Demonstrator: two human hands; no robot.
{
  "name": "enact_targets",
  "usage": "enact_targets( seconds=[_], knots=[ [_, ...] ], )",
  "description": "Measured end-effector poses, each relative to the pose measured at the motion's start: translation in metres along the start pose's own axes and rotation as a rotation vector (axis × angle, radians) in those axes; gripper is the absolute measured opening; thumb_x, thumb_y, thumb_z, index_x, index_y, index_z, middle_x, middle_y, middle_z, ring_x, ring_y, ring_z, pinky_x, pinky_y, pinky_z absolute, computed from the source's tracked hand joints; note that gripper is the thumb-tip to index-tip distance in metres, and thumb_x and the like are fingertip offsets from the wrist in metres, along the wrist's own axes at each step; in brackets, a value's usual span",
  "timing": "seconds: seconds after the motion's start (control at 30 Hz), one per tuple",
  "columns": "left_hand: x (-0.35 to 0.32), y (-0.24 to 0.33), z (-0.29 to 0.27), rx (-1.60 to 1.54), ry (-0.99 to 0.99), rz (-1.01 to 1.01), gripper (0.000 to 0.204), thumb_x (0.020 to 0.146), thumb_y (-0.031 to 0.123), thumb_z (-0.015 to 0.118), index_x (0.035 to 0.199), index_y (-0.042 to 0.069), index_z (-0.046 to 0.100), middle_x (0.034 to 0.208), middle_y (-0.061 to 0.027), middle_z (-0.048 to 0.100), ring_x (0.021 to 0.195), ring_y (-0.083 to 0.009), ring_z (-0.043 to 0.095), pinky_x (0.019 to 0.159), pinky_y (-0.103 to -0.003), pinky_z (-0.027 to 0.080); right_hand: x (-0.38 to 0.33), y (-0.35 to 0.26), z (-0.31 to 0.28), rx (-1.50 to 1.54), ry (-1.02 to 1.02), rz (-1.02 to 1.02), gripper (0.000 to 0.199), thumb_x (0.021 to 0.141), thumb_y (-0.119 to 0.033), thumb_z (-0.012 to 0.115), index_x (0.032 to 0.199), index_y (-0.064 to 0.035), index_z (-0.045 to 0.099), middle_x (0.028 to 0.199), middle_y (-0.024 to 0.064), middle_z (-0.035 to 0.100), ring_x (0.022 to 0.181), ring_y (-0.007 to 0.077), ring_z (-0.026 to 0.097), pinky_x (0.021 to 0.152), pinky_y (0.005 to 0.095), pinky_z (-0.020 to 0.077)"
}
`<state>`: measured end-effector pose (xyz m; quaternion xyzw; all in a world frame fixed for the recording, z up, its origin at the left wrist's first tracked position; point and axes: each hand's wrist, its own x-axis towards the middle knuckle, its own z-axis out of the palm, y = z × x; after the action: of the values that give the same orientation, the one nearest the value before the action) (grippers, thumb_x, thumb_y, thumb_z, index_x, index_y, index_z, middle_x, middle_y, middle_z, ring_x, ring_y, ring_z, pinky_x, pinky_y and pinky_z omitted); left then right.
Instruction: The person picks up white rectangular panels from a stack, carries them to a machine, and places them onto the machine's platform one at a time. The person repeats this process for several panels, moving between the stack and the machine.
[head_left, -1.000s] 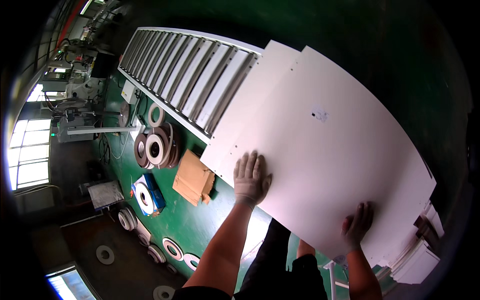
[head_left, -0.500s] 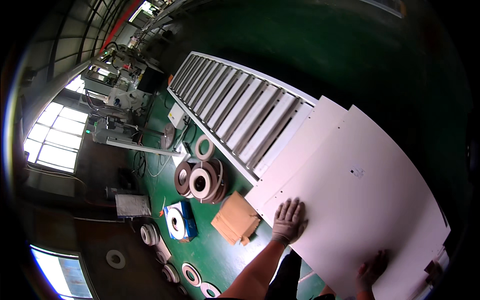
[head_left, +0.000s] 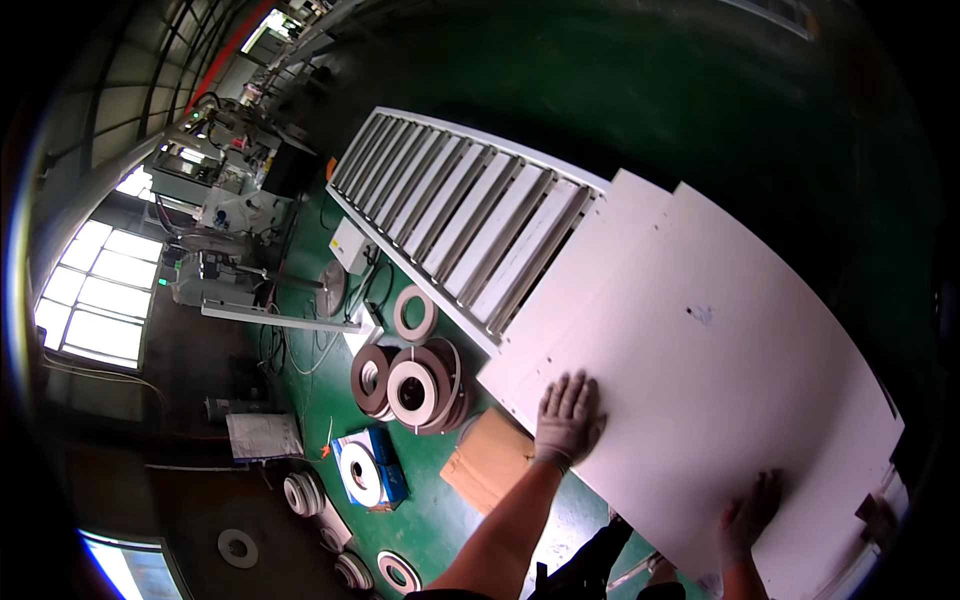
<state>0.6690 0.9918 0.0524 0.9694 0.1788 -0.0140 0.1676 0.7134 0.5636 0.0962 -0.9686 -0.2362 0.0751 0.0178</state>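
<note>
1. Green floor (head_left: 425,460), spreading beneath all the items listed here.
2. Roller conveyor (head_left: 455,215), reaching from the centre toward 11 o'clock, its pale rollers set crosswise between two white rails.
3. White flat panel (head_left: 690,410), occupying 3 to 5 o'clock at the conveyor's near end; it overlies a second white panel (head_left: 580,280), exposed along its 10 o'clock side.
4. Banding coils (head_left: 412,392), white and brown, clustered on the floor at 7 o'clock.
5. Folded cardboard (head_left: 490,460), at 6 o'clock, just beside the panels' edge.
6. Left hand (head_left: 567,415), at 5 o'clock, palm down on the upper panel near that edge; fingers extended toward 12 o'clock, grip open, nothing clasped.
7. Right hand (head_left: 750,510), at 4 o'clock, shadowed, resting on the same panel; fingers extended toward 1 o'clock, grip likewise open.
8. Small bluish mark (head_left: 703,316), on the upper panel at 3 o'clock.
</note>
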Motion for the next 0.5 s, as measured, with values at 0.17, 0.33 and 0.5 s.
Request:
enact_targets(
  seconds=[0.17, 0.33, 0.5],
  knots=[
    [0.034, -0.062, -0.008, 0.02, 0.011, -0.01, 0.071, 0.091, 0.042, 0.062, 0.15, 0.008, 0.043, 0.158, -0.0158, 0.039, 0.146, -0.0374, 0.035, 0.12, -0.052, 0.025, 0.045, -0.064, 0.001, -0.007, 0.04, -0.036, 0.062, 0.099, -0.035, 0.046, 0.148, 0.0016, 0.038, 0.152, 0.0279, 0.038, 0.138, 0.0518, 0.037, 0.115, 0.0629, 0.0284],
    [0.056, -0.12, -0.02, 0.172, 0.094, -0.126, 0.069, 0.096, 0.047, 0.051, 0.151, 0.006, 0.041, 0.158, -0.02, 0.037, 0.145, -0.0425, 0.033, 0.119, -0.055, 0.024, 0.097, -0.14, 0.0, 0.11, 0.162, -0.122, 0.06, 0.093, -0.031, 0.056, 0.142, 0.0006, 0.046, 0.147, 0.0254, 0.044, 0.133, 0.0488, 0.042, 0.114, 0.0606, 0.0315],
    [-0.005, -0.045, -0.002, 0.072, 0.099, -0.247, 0.073, 0.095, 0.048, 0.051, 0.152, 0.005, 0.037, 0.159, -0.0221, 0.032, 0.148, -0.0431, 0.027, 0.121, -0.057, 0.019, 0.135, -0.195, 0.015, 0.24, 0.312, -0.239, 0.053, 0.077, -0.022, 0.071, 0.124, -0.0017, 0.059, 0.137, 0.0193, 0.054, 0.13, 0.0413, 0.047, 0.114, 0.0563, 0.0329]
  ],
)
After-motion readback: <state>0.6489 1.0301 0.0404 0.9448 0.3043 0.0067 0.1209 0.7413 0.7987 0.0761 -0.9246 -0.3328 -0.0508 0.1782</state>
